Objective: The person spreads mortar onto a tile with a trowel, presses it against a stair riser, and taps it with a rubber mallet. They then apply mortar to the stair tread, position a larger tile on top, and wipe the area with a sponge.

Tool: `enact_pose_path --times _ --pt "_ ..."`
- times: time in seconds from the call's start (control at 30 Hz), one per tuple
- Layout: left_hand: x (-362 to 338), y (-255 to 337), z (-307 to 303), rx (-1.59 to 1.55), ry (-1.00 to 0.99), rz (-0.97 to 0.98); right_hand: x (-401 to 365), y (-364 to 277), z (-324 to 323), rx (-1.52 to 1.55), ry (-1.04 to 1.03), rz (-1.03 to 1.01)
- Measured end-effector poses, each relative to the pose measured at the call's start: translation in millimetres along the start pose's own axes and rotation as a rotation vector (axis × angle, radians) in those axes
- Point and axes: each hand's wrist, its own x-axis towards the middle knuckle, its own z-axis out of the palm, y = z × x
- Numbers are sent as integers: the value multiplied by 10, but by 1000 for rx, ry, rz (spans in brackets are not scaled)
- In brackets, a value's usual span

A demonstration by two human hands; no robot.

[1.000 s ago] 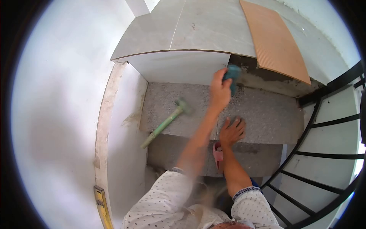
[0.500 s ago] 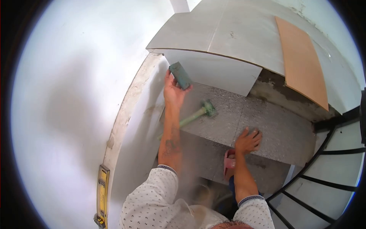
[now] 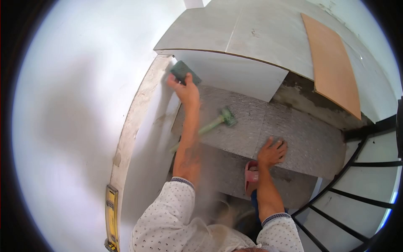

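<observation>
My left hand [image 3: 186, 90] is closed around a dark green rectangular block [image 3: 183, 70], which looks like a rubbing stone. It holds the block up at the left end of the white riser tile [image 3: 235, 74], close to the wall edge. My right hand [image 3: 272, 152] rests with fingers spread on the grey speckled step tile [image 3: 302, 140], near its front edge. Between the hands, a green mallet [image 3: 228, 117] lies on the same step, its handle running behind my left forearm.
An orange-brown ribbed board [image 3: 333, 67] lies on the upper landing [image 3: 268, 29] and overhangs its edge. A yellow spirit level [image 3: 112, 214] stands along the left wall ledge. Black railing [image 3: 352, 199] borders the right side. A foot in a pink slipper [image 3: 252, 174] is on the lower step.
My left hand has moved up and left with the green block, which is now tilted nearer the corner. My right hand stays on the step; the view has shifted slightly.
</observation>
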Motion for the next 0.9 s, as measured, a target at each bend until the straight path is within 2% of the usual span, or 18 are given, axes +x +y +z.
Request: enact_pose_path --times 0.03,0.1,0.17,0.23,0.27,0.37,0.47,0.57,0.6,0.67,0.73,0.77,0.8,0.87,0.9 --pt "-12 191 -9 46 9 24 -22 14 -10 -7 -16 3" --pt "115 305 -37 149 45 119 -11 -155 -519 -54 -146 -98" --pt "171 607 93 194 24 95 10 -134 -536 -76 -173 -113" --pt "278 250 175 441 -3 151 12 36 -82 -59 -66 -47" --pt "321 53 158 564 -17 193 -5 70 -59 -42 -64 -35" --pt "179 -680 -59 355 -154 -83 -16 36 9 2 -23 -6" --pt "99 -497 -22 47 86 -130 -1 62 53 -9 6 -21" --pt "74 -253 299 -83 64 -145 20 19 13 -2 -25 4" --pt "114 -459 409 -90 109 -54 3 10 -14 8 -36 12" --pt "-342 -75 786 -91 70 -23 6 -5 -23 6 -26 16" --pt "-986 304 1183 15 -91 148 3 -6 6 -20 8 9" --pt "-1307 494 1370 -73 -192 144 5 -14 -15 -26 24 8" --pt "-1535 517 1504 28 -264 367 1 -38 -45 -27 39 8" --pt "-1879 518 1631 0 -421 412 -38 -86 -51 -16 69 17" --pt "-1949 526 1574 -29 -591 334 -30 -77 -30 -6 87 21"
